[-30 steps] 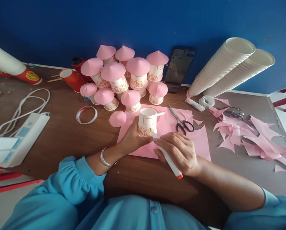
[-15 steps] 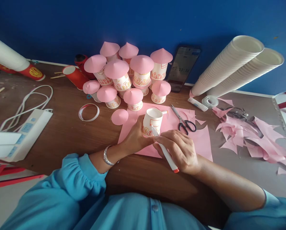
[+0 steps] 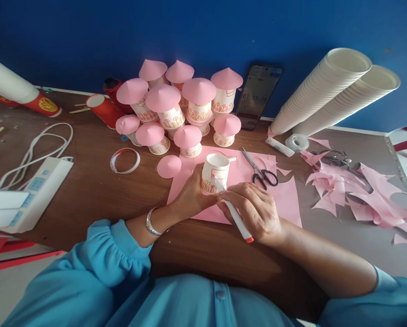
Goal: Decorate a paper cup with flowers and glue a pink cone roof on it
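Note:
My left hand (image 3: 195,190) is wrapped round a white paper cup (image 3: 220,164), which stands upright with its open mouth facing up. Orange and yellow flowers run along the cup's lower part, and a red rectangle outline is drawn above them. In my right hand (image 3: 253,211) is a white marker (image 3: 238,221) with a red end, its tip against the cup's front. Beneath both hands lies a sheet of pink paper (image 3: 287,200). A pair of scissors (image 3: 260,170) with black handles rests on the sheet, right of the cup.
Behind stand several decorated cups with pink cone roofs (image 3: 162,97). A phone (image 3: 258,97) showing a timer leans on the blue wall beside tall stacks of paper cups (image 3: 321,88). Pink scraps (image 3: 336,184) lie right; a tape roll (image 3: 125,161) and power strip (image 3: 42,193) lie left.
The marker tip has moved up from the flowers to the rectangle on the cup. The cup is turned and shifted slightly right in view. Both hands keep their hold.

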Available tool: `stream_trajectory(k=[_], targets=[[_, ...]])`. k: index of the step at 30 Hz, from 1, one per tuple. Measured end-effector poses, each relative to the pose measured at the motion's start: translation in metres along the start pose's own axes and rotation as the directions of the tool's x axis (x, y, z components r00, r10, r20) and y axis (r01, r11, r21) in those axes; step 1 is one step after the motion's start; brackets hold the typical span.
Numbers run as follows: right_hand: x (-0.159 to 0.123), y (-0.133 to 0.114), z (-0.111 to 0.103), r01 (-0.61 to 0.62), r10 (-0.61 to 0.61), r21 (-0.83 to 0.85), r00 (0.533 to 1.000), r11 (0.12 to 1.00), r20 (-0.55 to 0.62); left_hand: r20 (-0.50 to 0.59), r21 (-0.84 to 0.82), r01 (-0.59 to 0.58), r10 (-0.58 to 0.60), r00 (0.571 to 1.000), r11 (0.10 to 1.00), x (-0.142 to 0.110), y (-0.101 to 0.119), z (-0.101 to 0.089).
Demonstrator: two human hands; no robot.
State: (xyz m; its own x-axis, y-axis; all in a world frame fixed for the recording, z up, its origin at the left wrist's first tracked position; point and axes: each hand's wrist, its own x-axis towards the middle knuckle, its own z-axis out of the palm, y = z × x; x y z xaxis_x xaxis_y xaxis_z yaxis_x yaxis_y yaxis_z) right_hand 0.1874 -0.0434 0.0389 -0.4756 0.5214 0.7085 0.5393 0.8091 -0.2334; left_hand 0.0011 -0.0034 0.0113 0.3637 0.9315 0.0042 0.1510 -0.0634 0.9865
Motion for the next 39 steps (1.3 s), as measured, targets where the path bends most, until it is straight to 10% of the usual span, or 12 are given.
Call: stream_trajectory(k=[39], targets=[[-0.0006,0.0081,-0.0046,-0.065,0.064,-0.025,0.997,0.998,-0.039,0.026,-0.098,0.054,-0.051,0.998,0.994,0.0017,-0.007,-0.0048]])
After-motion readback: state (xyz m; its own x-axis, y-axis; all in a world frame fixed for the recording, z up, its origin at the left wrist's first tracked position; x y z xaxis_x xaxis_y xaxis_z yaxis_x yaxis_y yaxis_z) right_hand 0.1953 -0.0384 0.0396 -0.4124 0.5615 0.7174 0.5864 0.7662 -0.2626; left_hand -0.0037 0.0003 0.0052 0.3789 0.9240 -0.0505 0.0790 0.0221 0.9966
